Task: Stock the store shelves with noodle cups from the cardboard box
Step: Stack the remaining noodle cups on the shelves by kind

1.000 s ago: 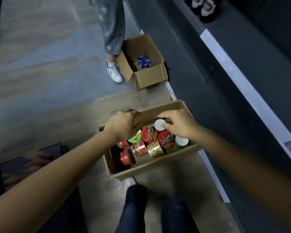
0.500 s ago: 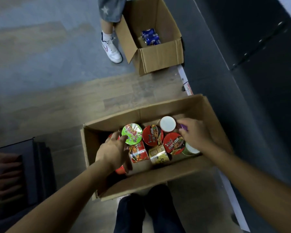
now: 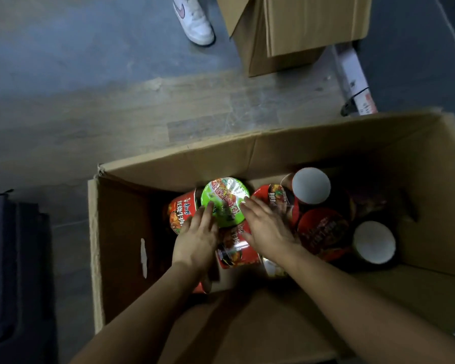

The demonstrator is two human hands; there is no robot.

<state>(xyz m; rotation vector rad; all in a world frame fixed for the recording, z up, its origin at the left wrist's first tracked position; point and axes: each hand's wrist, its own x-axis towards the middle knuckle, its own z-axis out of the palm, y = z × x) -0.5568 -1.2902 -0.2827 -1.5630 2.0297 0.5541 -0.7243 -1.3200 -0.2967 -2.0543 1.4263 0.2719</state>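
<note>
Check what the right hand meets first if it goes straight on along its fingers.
The green-lidded noodle cup: the right hand points up and left, fingertips at that lid's right edge, seemingly touching, though depth is unclear. Behind it comes the far wall of the cardboard box.

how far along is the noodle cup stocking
Done: cannot tell, no shelf shows. In hand: left hand and right hand touch the green-lidded cup on either side, no grip yet. Left: red cups and two upturned white-bottomed cups lie in the cardboard box.
</note>
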